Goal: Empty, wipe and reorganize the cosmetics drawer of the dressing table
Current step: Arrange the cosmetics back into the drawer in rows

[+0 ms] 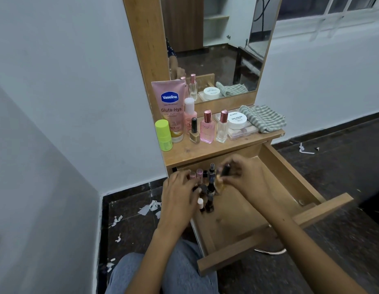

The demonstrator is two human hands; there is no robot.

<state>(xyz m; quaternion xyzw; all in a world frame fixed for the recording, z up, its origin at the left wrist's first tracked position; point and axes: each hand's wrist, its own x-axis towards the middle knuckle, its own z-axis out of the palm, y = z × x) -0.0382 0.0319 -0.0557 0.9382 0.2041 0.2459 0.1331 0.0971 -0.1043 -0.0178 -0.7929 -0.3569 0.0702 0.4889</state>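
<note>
The drawer [290, 179] of the dressing table stands pulled out, extending toward 5 o'clock from the desk [205, 151]. A cluster of small upright bottles [207, 187] occupies its left rear corner, packed closely.

The right hand [243, 177] pinches a dark-capped bottle [225, 171] at the 2 o'clock edge of the cluster. The left hand [180, 196] rests against the cluster at 9 o'clock, fingers bent around the nearest bottles; whether it grips one cannot be determined.

On the desk, from 9 to 3 o'clock: a green roll-on [163, 135], a Vaseline tube [171, 107], a gold nail polish [194, 132], a pink perfume bottle [207, 129], a clear perfume bottle [223, 129], a nail polish remover jar [237, 120] and a striped cloth [265, 117].

Hazards:
- The bottles are narrow and tall. A knock from either hand would likely topple several.
- Glass desk items stand near the front edge. A careless reach could push them into the drawer.
</note>
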